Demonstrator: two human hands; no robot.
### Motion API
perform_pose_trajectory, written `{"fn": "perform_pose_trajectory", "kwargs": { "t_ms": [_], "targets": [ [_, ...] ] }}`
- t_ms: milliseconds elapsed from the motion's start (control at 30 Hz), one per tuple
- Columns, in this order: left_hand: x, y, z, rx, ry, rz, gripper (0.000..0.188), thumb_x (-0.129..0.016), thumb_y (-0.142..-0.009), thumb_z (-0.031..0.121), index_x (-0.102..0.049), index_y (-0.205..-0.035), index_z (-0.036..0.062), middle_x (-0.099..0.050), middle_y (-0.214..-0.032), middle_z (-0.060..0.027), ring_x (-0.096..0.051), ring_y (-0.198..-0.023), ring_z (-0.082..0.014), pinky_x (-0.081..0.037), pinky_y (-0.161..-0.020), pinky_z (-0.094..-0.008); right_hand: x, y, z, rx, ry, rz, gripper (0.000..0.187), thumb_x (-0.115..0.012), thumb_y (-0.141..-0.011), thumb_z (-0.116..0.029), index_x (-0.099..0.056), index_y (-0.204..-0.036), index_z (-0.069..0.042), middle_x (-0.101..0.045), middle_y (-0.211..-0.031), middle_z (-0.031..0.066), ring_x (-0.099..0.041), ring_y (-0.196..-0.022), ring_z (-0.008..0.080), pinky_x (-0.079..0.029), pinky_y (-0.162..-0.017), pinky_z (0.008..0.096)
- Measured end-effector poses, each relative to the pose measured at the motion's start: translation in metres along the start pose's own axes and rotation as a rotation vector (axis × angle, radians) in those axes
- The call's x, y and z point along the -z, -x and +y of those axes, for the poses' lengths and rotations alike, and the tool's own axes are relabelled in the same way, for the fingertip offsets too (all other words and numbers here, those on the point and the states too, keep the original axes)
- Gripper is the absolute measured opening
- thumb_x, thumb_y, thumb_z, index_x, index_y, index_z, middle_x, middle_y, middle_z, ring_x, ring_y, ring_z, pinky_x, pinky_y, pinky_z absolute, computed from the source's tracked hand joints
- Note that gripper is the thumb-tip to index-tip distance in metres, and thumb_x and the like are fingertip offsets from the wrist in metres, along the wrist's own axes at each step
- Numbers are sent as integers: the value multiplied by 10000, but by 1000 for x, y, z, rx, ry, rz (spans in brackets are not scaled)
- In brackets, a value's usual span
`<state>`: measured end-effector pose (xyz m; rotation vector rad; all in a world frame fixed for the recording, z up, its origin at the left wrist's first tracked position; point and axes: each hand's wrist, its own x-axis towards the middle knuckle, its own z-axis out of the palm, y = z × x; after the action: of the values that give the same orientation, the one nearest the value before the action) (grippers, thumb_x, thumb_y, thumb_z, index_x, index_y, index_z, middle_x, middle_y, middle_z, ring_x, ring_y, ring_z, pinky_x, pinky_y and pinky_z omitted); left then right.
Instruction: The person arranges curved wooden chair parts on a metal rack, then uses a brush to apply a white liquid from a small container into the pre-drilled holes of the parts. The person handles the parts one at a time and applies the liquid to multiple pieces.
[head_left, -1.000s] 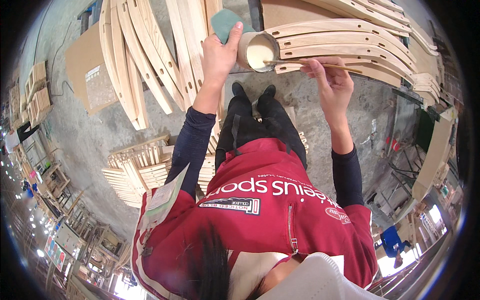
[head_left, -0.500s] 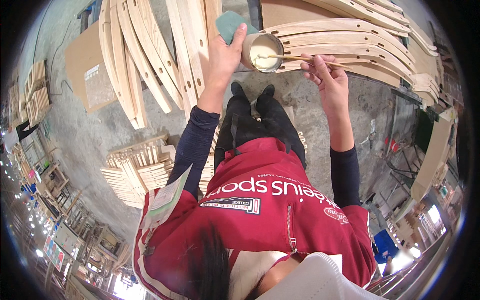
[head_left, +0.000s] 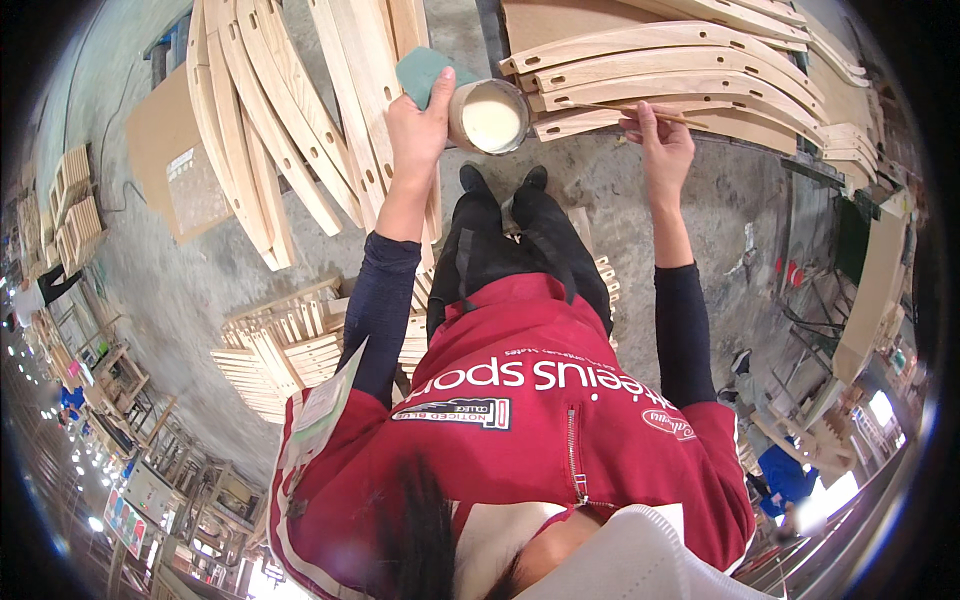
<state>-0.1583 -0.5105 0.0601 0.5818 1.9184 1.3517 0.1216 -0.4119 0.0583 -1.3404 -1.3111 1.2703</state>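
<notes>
My left hand [head_left: 416, 135] is closed around a cup [head_left: 459, 118] of cream-coloured liquid [head_left: 491, 122]. A flat green pad [head_left: 421, 70] shows beside my thumb, held with the cup; whether it is sandpaper or sponge I cannot tell. My right hand [head_left: 663, 148] pinches a thin stick [head_left: 610, 108], perhaps a fine brush. The stick points left, and its tip is at the curved slotted wooden pieces [head_left: 660, 88] on the right; whether it touches the wood I cannot tell.
More slotted wooden strips [head_left: 290, 110] lie to the left on cardboard [head_left: 165, 150]. Stacked wooden parts [head_left: 265, 345] stand on the concrete floor [head_left: 190, 310] by my left arm. A person in blue [head_left: 785, 475] is at the far lower right.
The stick has come out of the cup and now reaches over the wooden pieces at the right. My left hand has moved left and slightly down with the cup and green pad.
</notes>
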Motion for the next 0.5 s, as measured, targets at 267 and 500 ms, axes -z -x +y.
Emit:
{"fn": "perform_pose_trajectory", "kwargs": {
  "t_ms": [267, 500],
  "targets": [
    [6, 11, 10, 85, 137, -46, 324, -707, -929, 292, -708, -1014, -21, -699, -955, -43, -606, -864, -105, -474, -792, -260, -12, 0, 27, -82, -17, 45, 225, -655, -964, -200, -620, -1029, 12, -731, -913, 129, -725, -793, 176, -556, -641, 240],
    [8, 13, 2, 17, 122, -26, 378, -687, -933, 354, -735, -963, -20, -713, -880, -61, -624, -822, -117, -495, -763, -279, -10, -1, 30, -34, -6, 67, 231, -657, -963, -197, -623, -1016, 25, -730, -899, 128, -723, -777, 172, -551, -638, 240]
  ]
}}
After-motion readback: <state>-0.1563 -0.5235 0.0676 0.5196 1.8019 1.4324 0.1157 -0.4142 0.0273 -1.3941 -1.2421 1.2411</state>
